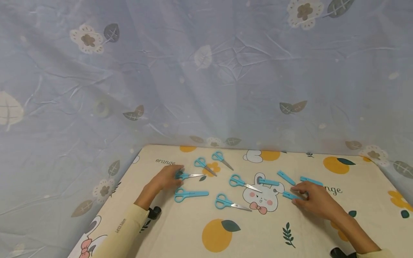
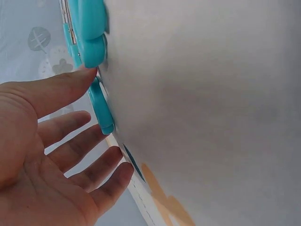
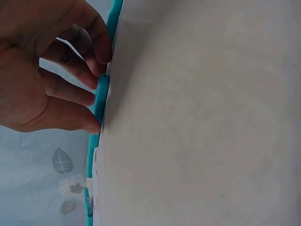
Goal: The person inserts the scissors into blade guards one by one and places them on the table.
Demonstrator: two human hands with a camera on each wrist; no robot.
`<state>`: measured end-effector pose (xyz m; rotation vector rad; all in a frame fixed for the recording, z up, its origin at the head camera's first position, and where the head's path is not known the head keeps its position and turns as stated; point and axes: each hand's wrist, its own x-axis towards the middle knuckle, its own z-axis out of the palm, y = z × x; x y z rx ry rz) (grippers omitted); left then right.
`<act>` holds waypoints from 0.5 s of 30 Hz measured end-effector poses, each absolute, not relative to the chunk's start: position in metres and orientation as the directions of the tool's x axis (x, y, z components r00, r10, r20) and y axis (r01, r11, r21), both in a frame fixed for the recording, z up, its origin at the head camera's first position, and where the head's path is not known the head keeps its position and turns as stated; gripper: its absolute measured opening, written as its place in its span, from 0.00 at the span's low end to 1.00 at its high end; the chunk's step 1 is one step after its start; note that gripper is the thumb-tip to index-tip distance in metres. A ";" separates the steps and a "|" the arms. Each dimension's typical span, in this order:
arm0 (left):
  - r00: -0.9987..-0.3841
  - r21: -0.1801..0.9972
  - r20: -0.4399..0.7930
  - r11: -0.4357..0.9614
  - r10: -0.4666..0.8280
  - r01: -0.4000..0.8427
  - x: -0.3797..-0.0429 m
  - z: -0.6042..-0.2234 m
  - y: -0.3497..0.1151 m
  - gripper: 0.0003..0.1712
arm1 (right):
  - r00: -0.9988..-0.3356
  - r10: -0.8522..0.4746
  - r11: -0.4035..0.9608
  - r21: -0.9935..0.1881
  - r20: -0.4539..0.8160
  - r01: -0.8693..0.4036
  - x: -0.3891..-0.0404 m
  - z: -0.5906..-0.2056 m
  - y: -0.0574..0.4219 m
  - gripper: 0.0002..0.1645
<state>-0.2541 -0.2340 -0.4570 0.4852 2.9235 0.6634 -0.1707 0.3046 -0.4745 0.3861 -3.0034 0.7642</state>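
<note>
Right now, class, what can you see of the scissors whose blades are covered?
The covered scissors look plastic: light blue, two ring handles on the left, a slim matching cover hiding the blades and pointing right. They lie flat on the printed cloth, beside the left hand; whether its thumb touches them is unclear.

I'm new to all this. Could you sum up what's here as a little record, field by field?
Left hand: fingers spread around the handles of bare-bladed scissors
Right hand: fingers either side of a blue cover; firm grip unclear
Scissors count: six pairs, five bare, plus one covered pair among the six
Loose covers: four, including the right hand's
Surface: cream cloth printed with oranges and rabbits
Backdrop: bluish-grey sheet with flowers and leaves
</note>
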 end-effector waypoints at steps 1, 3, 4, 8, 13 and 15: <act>-0.943 0.435 -0.027 0.854 0.330 0.287 -0.254 -0.457 -0.234 0.36 | -0.969 -0.235 0.846 -0.474 0.078 -0.243 -0.170 -0.475 0.306 0.26; -0.945 0.431 -0.021 0.856 0.327 0.286 -0.254 -0.457 -0.233 0.35 | -0.973 -0.221 0.841 -0.492 0.066 -0.225 -0.170 -0.476 0.309 0.27; -0.946 0.430 -0.019 0.857 0.324 0.284 -0.254 -0.457 -0.232 0.34 | -0.975 -0.216 0.834 -0.508 0.061 -0.216 -0.169 -0.476 0.311 0.28; -0.950 0.420 -0.009 0.863 0.312 0.280 -0.254 -0.455 -0.231 0.31 | -0.981 -0.192 0.795 -0.582 0.031 -0.174 -0.168 -0.479 0.317 0.31; -0.954 0.411 -0.019 0.872 0.300 0.266 -0.253 -0.456 -0.228 0.30 | -0.979 -0.201 0.759 -0.629 0.018 -0.167 -0.169 -0.482 0.320 0.31; -0.955 0.405 -0.022 0.876 0.297 0.263 -0.253 -0.456 -0.227 0.30 | -0.979 -0.202 0.768 -0.617 0.023 -0.173 -0.169 -0.483 0.319 0.29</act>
